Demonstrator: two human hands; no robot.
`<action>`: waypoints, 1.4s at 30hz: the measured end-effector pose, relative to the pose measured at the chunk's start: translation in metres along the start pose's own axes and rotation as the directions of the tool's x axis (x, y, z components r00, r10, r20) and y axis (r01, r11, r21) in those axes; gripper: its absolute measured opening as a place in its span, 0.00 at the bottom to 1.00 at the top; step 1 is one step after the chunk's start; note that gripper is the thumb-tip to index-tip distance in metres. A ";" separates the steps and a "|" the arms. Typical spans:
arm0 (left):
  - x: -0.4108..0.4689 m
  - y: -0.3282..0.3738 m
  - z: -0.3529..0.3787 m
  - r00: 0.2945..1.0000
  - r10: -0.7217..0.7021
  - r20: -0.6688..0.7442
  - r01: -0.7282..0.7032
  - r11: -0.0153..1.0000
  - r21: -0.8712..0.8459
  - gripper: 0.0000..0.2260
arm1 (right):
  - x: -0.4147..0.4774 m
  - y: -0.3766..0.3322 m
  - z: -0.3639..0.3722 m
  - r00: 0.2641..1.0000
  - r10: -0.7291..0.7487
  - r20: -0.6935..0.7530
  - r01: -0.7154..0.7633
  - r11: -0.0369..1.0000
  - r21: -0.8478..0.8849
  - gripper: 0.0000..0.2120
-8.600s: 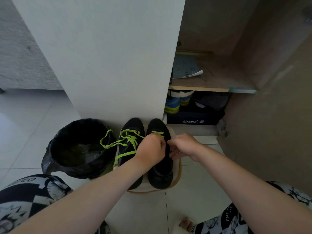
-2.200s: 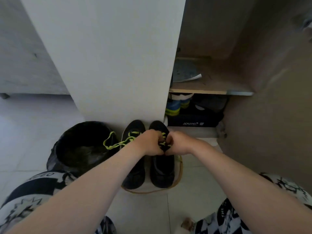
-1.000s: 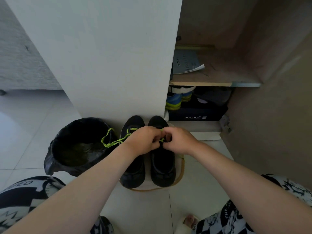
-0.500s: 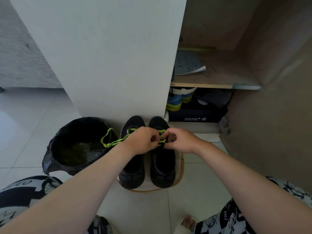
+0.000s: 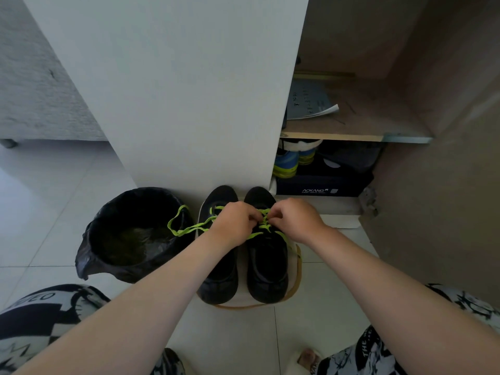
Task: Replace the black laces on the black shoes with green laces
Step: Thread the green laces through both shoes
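At the foot of the white cabinet panel (image 5: 189, 90), the black left shoe (image 5: 219, 280) and the black right shoe (image 5: 267, 266) are set side by side on a pale mat (image 5: 297, 274), toes pointing far. The left shoe is already threaded with a green lace (image 5: 184, 231), whose loose end is draped left over the rim of a bin lined with a black bag (image 5: 89, 255).

Over the far eyelets of the right shoe, the left hand (image 5: 235, 223) and the right hand (image 5: 295, 219) are brought close together. The fingers of each are curled and pinched on the second green lace (image 5: 263, 227); which strand is held by which hand cannot be told. A few crossings are seen just near of the hands. No black lace can be made out.

The step in hand is judged to be the threading of the right shoe at its toe-end eyelets, with the rows nearer the ankle not yet laced. For the next move, a lace tip would need to be fed through the next eyelet and drawn taut while the crossing is held flat, with both ends kept even.

To the far right, a dark shoe box (image 5: 322, 185) and blue-and-yellow shoes (image 5: 286, 163) are stored under a shelf.
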State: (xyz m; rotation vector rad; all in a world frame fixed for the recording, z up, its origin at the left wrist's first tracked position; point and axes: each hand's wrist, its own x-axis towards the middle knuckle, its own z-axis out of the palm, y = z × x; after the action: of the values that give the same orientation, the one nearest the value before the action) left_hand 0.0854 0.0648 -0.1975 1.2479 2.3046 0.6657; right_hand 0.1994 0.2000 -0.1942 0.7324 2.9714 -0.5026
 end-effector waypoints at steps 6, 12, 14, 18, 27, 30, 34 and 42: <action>-0.001 0.008 0.001 0.998 -0.036 0.058 0.037 0.999 -0.025 0.17 | 0.005 -0.002 0.006 0.983 -0.126 0.132 0.158 0.949 -0.273 0.08; -0.004 0.003 0.002 0.988 -0.053 0.147 0.052 0.999 0.011 0.39 | 0.005 -0.005 0.006 0.993 -0.090 0.077 0.102 0.982 -0.161 0.04; -0.004 0.000 -0.002 0.978 -0.115 0.176 0.125 0.991 -0.044 0.40 | 0.002 -0.004 0.010 0.994 -0.103 0.035 0.107 0.988 -0.113 0.04; -0.007 0.009 0.000 0.970 -0.216 0.114 0.211 0.976 0.054 0.31 | -0.001 0.005 0.008 0.992 -0.125 0.007 0.125 0.990 0.070 0.07; -0.015 0.016 0.007 0.981 -0.193 0.008 0.192 0.979 0.062 0.04 | 0.004 -0.004 0.007 0.996 -0.082 0.017 0.080 0.991 0.105 0.06; -0.014 0.010 0.009 0.979 -0.202 -0.010 0.203 0.978 0.044 0.03 | 0.005 -0.010 0.009 0.999 -0.042 0.013 0.040 0.986 0.160 0.06; -0.013 0.007 0.009 0.980 -0.198 0.007 0.198 0.980 0.019 0.05 | -0.003 -0.012 0.005 0.991 0.057 0.125 -0.089 0.959 0.267 0.17; -0.014 0.010 0.007 0.989 -0.151 0.011 0.149 0.985 0.086 0.08 | -0.014 -0.021 0.009 0.985 0.063 0.163 -0.091 0.982 0.166 0.48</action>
State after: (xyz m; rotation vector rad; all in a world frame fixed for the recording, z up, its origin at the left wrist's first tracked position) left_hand 0.1029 0.0593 -0.1950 1.0980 2.4066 0.5072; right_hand 0.2021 0.1731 -0.1949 0.7788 2.7672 -0.7822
